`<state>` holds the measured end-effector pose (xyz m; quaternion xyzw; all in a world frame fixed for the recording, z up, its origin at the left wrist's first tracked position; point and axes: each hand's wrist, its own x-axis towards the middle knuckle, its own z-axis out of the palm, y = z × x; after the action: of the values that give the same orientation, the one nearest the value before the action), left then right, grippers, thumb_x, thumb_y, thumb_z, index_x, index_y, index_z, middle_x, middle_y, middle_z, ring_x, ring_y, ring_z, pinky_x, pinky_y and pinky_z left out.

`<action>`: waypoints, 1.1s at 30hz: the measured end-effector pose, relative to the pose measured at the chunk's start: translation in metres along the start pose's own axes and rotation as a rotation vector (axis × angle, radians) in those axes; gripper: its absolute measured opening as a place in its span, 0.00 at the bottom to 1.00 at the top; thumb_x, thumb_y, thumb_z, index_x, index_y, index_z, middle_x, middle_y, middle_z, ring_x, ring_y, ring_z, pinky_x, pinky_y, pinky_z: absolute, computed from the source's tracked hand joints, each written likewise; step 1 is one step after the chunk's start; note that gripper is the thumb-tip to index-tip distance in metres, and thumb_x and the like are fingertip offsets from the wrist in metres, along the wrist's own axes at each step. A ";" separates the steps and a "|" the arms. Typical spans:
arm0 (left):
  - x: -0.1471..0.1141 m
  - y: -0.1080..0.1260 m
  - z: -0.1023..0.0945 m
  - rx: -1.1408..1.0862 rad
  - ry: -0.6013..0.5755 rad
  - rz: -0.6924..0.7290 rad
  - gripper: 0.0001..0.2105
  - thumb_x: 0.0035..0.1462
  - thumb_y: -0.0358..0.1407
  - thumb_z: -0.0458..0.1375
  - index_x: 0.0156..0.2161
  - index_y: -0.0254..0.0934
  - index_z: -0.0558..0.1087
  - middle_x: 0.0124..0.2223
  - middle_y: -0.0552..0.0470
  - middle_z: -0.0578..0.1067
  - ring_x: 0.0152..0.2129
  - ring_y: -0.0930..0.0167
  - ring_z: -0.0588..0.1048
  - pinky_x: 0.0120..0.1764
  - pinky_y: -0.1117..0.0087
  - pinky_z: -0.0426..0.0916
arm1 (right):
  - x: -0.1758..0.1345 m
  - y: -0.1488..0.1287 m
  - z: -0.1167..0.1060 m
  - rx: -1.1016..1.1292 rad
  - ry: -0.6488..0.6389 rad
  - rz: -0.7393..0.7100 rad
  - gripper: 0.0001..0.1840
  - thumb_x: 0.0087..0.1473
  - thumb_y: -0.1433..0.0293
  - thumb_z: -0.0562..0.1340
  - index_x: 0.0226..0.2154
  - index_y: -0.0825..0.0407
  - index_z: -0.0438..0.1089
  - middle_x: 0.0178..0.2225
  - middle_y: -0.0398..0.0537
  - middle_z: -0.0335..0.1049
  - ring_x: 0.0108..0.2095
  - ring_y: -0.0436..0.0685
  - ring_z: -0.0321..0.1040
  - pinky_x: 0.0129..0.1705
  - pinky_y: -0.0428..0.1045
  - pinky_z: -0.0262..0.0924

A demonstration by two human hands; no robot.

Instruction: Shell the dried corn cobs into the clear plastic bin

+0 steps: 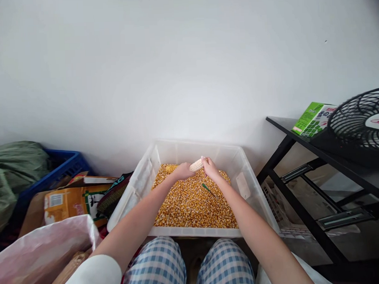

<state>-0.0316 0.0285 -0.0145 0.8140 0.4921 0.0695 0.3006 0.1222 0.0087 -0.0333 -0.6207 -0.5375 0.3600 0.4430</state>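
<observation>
Both of my hands are closed on one pale corn cob, which looks mostly stripped of its kernels. My left hand grips its left end, and my right hand has the right end. The cob is held above a bed of loose yellow corn kernels in a translucent plastic bin. Just beyond my left hand, a yellow ear of corn lies on the kernels. A thin tool with a green handle rests on them below my right hand.
A black table on the right carries a green and white box and a black fan. At the left are a blue crate, a cardboard box and a whitish bag. A white wall stands behind the bin.
</observation>
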 end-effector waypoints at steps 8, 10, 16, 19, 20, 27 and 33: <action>-0.005 -0.001 0.014 -0.354 -0.223 0.053 0.06 0.41 0.35 0.53 0.21 0.35 0.62 0.14 0.57 0.61 0.10 0.77 0.60 0.14 0.76 0.55 | -0.015 -0.010 -0.016 -0.696 0.126 -0.251 0.27 0.58 0.55 0.37 0.32 0.54 0.63 0.27 0.53 0.68 0.30 0.56 0.65 0.31 0.47 0.51; -0.008 -0.003 0.013 -0.427 -0.326 0.064 0.09 0.41 0.37 0.53 0.18 0.35 0.60 0.13 0.57 0.60 0.10 0.78 0.58 0.15 0.76 0.55 | -0.019 -0.014 -0.014 -0.811 0.142 -0.269 0.28 0.58 0.55 0.37 0.33 0.54 0.64 0.29 0.55 0.69 0.31 0.57 0.66 0.32 0.47 0.51; -0.006 -0.008 0.015 -0.363 -0.343 0.034 0.09 0.40 0.37 0.53 0.17 0.35 0.61 0.13 0.56 0.61 0.10 0.77 0.60 0.15 0.75 0.56 | -0.017 -0.014 -0.012 -0.924 0.096 -0.172 0.25 0.59 0.60 0.41 0.37 0.56 0.67 0.33 0.60 0.70 0.36 0.59 0.67 0.38 0.49 0.53; -0.002 -0.009 0.018 -0.220 -0.308 0.039 0.07 0.40 0.37 0.52 0.18 0.35 0.62 0.14 0.55 0.63 0.11 0.75 0.62 0.15 0.74 0.57 | -0.010 -0.007 -0.017 -0.905 0.013 -0.154 0.23 0.59 0.65 0.41 0.35 0.56 0.69 0.34 0.60 0.71 0.36 0.58 0.67 0.39 0.49 0.53; -0.001 -0.009 0.018 -0.192 -0.309 0.047 0.07 0.40 0.36 0.52 0.18 0.35 0.62 0.14 0.54 0.63 0.11 0.75 0.62 0.16 0.74 0.57 | -0.008 -0.004 -0.018 -0.898 0.003 -0.155 0.23 0.59 0.66 0.41 0.35 0.56 0.69 0.35 0.59 0.71 0.36 0.58 0.67 0.39 0.48 0.53; -0.002 -0.020 0.015 -0.178 -0.393 -0.002 0.06 0.38 0.36 0.53 0.19 0.35 0.62 0.15 0.55 0.63 0.11 0.75 0.62 0.16 0.74 0.57 | -0.006 0.010 -0.006 -0.850 -0.072 -0.125 0.25 0.59 0.65 0.39 0.35 0.56 0.69 0.36 0.57 0.71 0.37 0.55 0.67 0.39 0.46 0.54; -0.005 -0.022 0.012 -0.318 -0.445 -0.056 0.08 0.39 0.37 0.55 0.19 0.35 0.63 0.15 0.55 0.62 0.11 0.75 0.60 0.17 0.73 0.57 | -0.012 0.007 -0.002 -0.839 -0.047 -0.113 0.32 0.55 0.50 0.40 0.36 0.55 0.69 0.36 0.59 0.70 0.39 0.59 0.67 0.41 0.49 0.54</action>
<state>-0.0456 0.0263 -0.0355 0.7381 0.4192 -0.0430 0.5269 0.1249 -0.0033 -0.0395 -0.7083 -0.6806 0.0990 0.1588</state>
